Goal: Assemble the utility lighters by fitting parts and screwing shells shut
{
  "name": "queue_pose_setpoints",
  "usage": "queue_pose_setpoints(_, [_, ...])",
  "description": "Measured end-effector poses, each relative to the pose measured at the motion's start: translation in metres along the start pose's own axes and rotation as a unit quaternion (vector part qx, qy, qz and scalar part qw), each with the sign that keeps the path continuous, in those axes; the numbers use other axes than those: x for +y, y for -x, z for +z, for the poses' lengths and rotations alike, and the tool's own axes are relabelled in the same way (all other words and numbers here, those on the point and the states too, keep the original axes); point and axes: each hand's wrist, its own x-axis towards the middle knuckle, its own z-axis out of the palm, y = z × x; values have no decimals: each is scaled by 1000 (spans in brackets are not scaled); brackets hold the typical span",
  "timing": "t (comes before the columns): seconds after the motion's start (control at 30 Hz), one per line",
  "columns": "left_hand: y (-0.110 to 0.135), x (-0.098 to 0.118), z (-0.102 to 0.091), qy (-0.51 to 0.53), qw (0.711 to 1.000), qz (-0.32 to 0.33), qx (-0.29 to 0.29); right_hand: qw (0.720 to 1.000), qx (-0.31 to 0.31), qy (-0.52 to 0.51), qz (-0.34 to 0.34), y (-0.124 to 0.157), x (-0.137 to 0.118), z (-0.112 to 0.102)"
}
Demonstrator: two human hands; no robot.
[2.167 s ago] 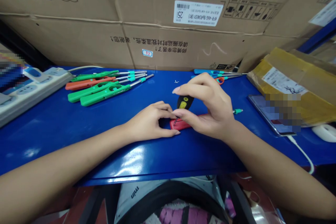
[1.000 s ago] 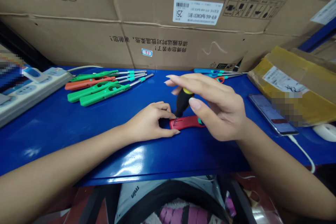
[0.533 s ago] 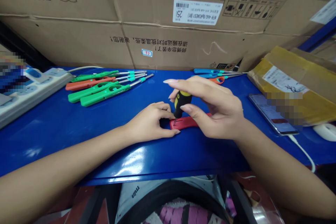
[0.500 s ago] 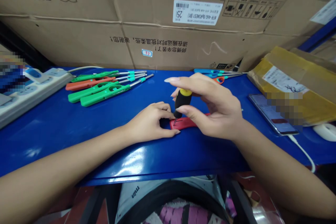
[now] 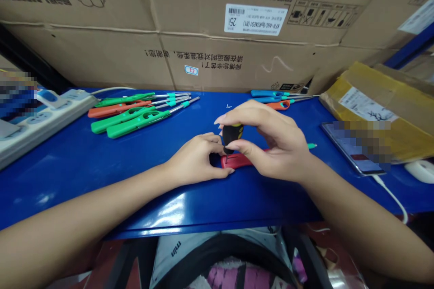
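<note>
On the blue table lies a red lighter (image 5: 238, 160) of the long-necked kind, its middle covered by my right hand and a green tip showing beyond it. My left hand (image 5: 200, 159) grips the lighter's left end between thumb and fingers. Above that end, my right hand (image 5: 276, 144) is closed around a short black and yellow screwdriver (image 5: 232, 137). The screwdriver stands nearly upright, with its thin shaft meeting the red handle near its left end.
Several green and orange lighters (image 5: 135, 122) lie at the back left, beside a white power strip (image 5: 50, 117). Blue and orange lighters (image 5: 271, 95) rest at the back right. A phone (image 5: 352, 149) on a cable, a yellow-taped package (image 5: 383, 104) and a white mouse (image 5: 420, 170) are at the right. A large cardboard box (image 5: 190, 9) stands behind.
The fingers of my right hand have turned the screwdriver's handle and sit slightly lower. The screwdriver is more upright now. My left hand keeps its hold on the lighter.
</note>
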Motion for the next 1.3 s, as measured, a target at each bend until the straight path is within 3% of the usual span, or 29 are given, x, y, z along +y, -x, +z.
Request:
queue_pose_setpoints(0.13, [0, 2, 0, 7, 1000, 8, 0, 999, -4, 33, -14, 0, -1, 0])
queue_pose_setpoints(0.27, [-1, 0, -13, -66, 997, 6, -28, 999, 21, 14, 21, -3, -1, -7])
queue_pose_setpoints(0.4, [-1, 3, -42, -147, 982, 3, -120, 986, 134, -25, 101, -6, 10, -21])
queue_pose_setpoints(0.53, [1, 7, -54, -217, 966, 2, -140, 957, 212, -94, 172, 3, 38, -39])
queue_pose_setpoints(0.73, [1, 8, -19, -189, 977, 26, -95, 943, 68, -112, 307, 41, 80, -43])
queue_pose_setpoints(0.87, [0, 11, -2, -148, 985, 14, -91, 969, -68, 67, 226, 50, 86, -36])
queue_pose_setpoints(0.97, [0, 13, -8, -138, 985, 6, -101, 967, -144, 111, 178, 48, 84, -36])
queue_pose_setpoints(1.17, [-2, 1, -46, -7, 992, -50, -117, 975, -67, 129, 167, 44, 75, -56])
queue_pose_setpoints(1.3, [-8, -12, -53, 113, 986, -89, -80, 966, -80, 157, 188, 46, 66, -72])
